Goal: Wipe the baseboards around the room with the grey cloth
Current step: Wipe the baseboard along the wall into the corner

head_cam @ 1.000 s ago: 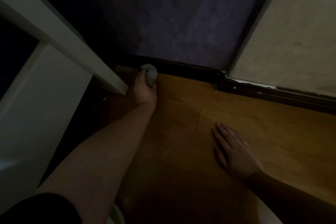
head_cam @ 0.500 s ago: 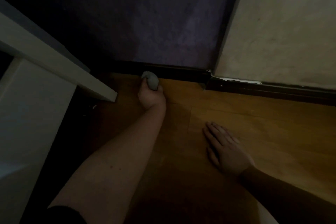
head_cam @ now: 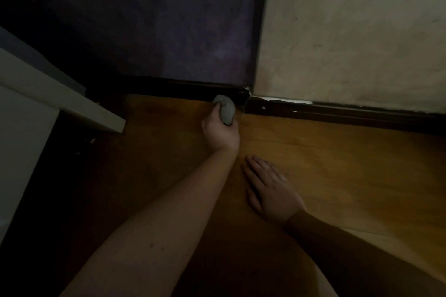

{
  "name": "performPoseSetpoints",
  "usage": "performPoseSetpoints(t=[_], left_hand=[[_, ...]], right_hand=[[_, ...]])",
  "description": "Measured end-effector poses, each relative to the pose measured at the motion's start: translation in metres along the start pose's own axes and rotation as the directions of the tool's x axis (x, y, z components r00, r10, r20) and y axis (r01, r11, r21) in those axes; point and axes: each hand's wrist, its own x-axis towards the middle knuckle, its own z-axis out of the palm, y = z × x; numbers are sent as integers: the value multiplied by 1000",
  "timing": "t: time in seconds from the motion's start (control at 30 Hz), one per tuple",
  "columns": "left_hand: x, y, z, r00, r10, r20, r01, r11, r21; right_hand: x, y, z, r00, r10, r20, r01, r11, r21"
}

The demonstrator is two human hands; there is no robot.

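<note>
My left hand [head_cam: 220, 131] grips a bunched grey cloth [head_cam: 225, 109] and presses it against the dark baseboard [head_cam: 173, 89] under the purple wall, close to the corner where it meets the baseboard [head_cam: 337, 113] of the cream wall. That second baseboard has chipped white paint along its top. My right hand [head_cam: 270, 188] lies flat on the wooden floor [head_cam: 337, 164], fingers straight, just right of my left forearm.
A white piece of furniture [head_cam: 60, 101] juts in from the left, with a dark gap beneath it. The purple wall [head_cam: 169, 31] and cream wall [head_cam: 350, 31] meet at a corner right of the cloth.
My left hand has slid the cloth to the right along the dark baseboard, from near the white furniture to close by the corner. My right hand has stayed flat on the floor.
</note>
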Motion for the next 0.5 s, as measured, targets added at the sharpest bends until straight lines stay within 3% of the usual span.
performPoseSetpoints(t=[0.3,0.5], left_hand=[[-5,7,-5,976,101,193,-118,990,80],[20,6,-36,891,128,435,-204,970,132]], right_hand=[[0,2,1,999,-18,-27,18,1000,10],[-1,3,1,999,-16,-29,18,999,50]])
